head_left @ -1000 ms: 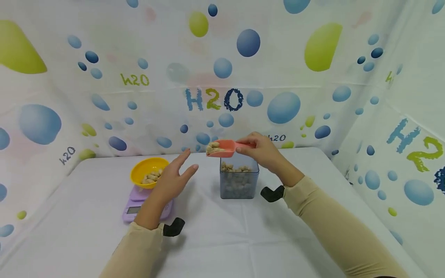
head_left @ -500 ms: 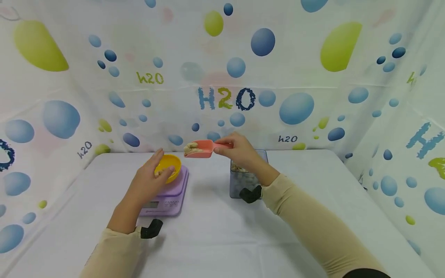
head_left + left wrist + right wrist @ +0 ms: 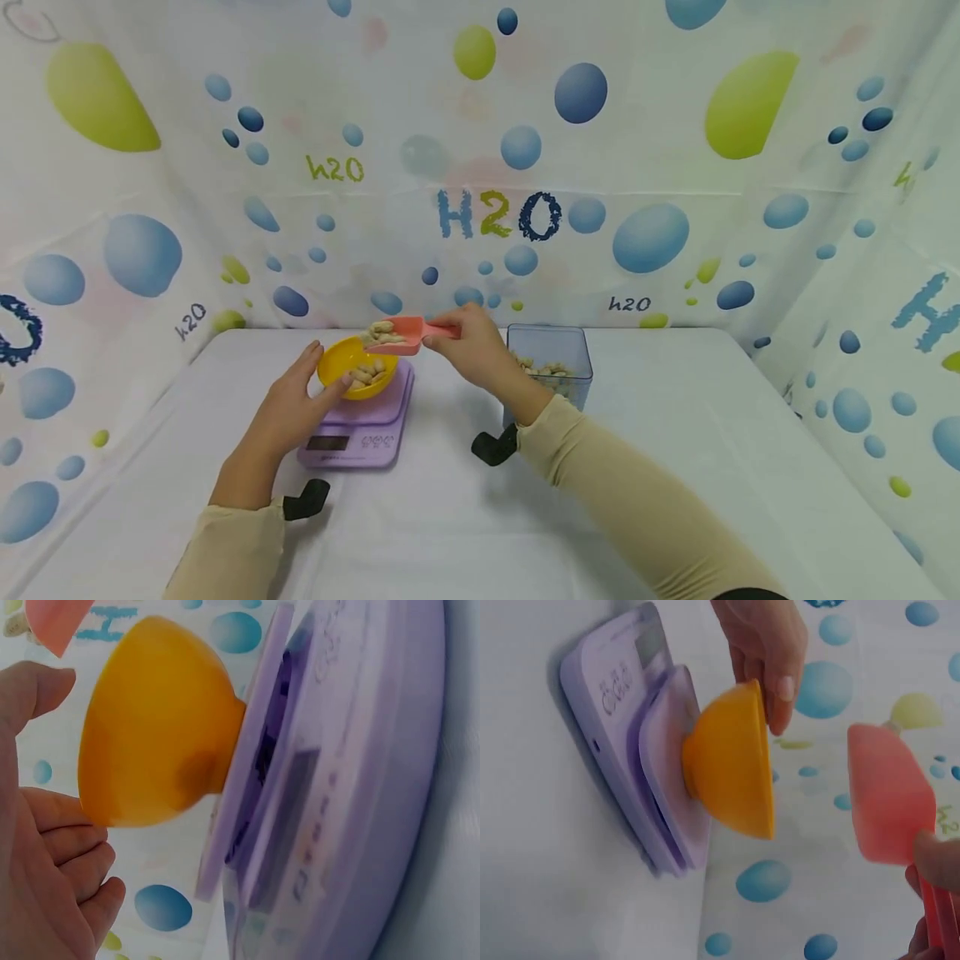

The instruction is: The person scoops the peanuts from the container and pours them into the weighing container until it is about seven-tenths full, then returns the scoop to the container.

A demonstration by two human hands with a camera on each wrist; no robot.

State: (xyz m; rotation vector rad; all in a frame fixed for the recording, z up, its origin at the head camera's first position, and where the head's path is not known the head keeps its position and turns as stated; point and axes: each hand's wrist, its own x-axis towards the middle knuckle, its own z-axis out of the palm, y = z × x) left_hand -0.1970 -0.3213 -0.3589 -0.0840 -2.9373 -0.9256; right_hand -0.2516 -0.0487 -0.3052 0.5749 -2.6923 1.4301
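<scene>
My right hand point(image 3: 480, 354) grips the handle of a coral-pink scoop point(image 3: 409, 335) loaded with unshelled peanuts point(image 3: 382, 332). The scoop's front end overlaps the far right rim of a yellow bowl point(image 3: 339, 360) in the head view; the right wrist view shows the scoop point(image 3: 889, 795) held above the bowl's mouth. More peanuts point(image 3: 368, 374) lie in the bowl, which stands on a lilac kitchen scale point(image 3: 352, 454). At the bowl's left side is my left hand point(image 3: 288, 408), thumb and fingers spread, fingertips right at the rim in the left wrist view.
A clear bluish square container point(image 3: 584, 390) with peanuts inside stands to the right, partly behind my right forearm. A white cloth point(image 3: 465, 517) covers the table. Behind it hangs a curtain point(image 3: 450, 125) with coloured dots and "H2O" lettering.
My right hand has carried the loaded scoop leftward from above the container to the bowl. My left hand has come to the bowl's left rim. The view has swung left.
</scene>
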